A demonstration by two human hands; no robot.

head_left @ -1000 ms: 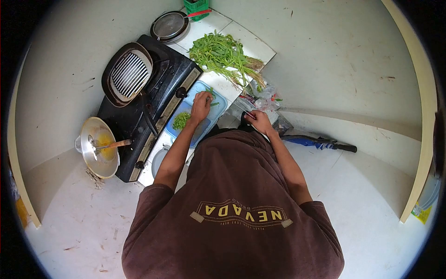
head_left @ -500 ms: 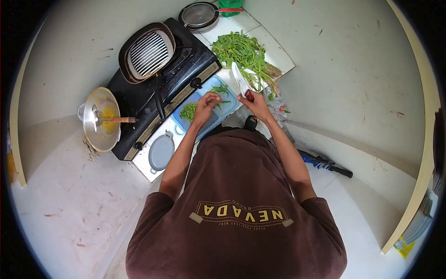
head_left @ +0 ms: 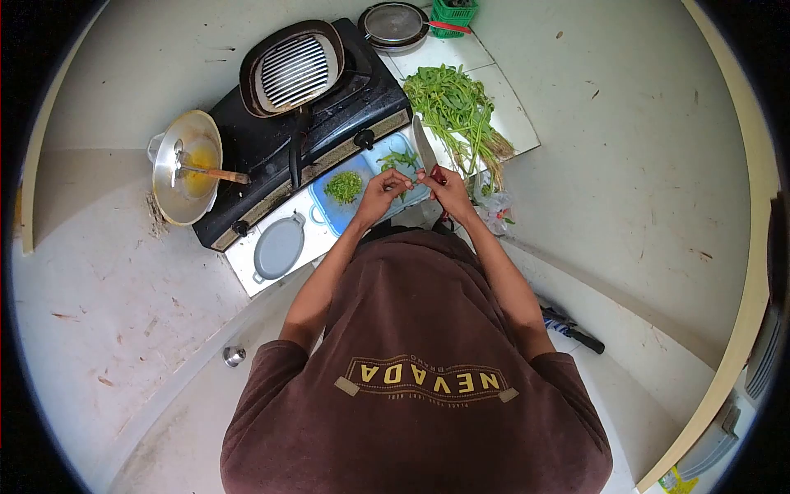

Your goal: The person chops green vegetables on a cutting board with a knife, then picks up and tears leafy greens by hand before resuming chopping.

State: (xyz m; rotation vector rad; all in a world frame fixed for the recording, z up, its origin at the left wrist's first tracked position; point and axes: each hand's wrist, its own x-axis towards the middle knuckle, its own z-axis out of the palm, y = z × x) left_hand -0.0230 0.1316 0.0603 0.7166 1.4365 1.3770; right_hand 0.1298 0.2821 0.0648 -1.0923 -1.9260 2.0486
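My right hand (head_left: 451, 193) is closed round the dark red handle of a knife (head_left: 425, 146), its blade pointing up and away from me. Beside it my left hand (head_left: 385, 194) is pinched, fingertips almost touching those of the right. A small green sprig (head_left: 414, 180) shows between them, partly hidden by the fingers. Both hands are over the near right part of a blue tray (head_left: 323, 216). On the tray lie a heap of finely chopped greens (head_left: 343, 188) and some loose leaves (head_left: 397, 160).
A bunch of leafy greens (head_left: 453, 107) with roots lies beyond the knife. Left are a black stove (head_left: 255, 156) with a grill pan (head_left: 296, 72), and a wok (head_left: 177, 198) with a ladle. A grey lid (head_left: 279, 247), strainer (head_left: 393, 23), green basket (head_left: 453, 15) and plastic bag (head_left: 494, 212) stand around.
My hands have come together, the left moving towards the knife hand, and their fingertips now nearly meet. The camera view has turned a little, shifting the counter to the right.
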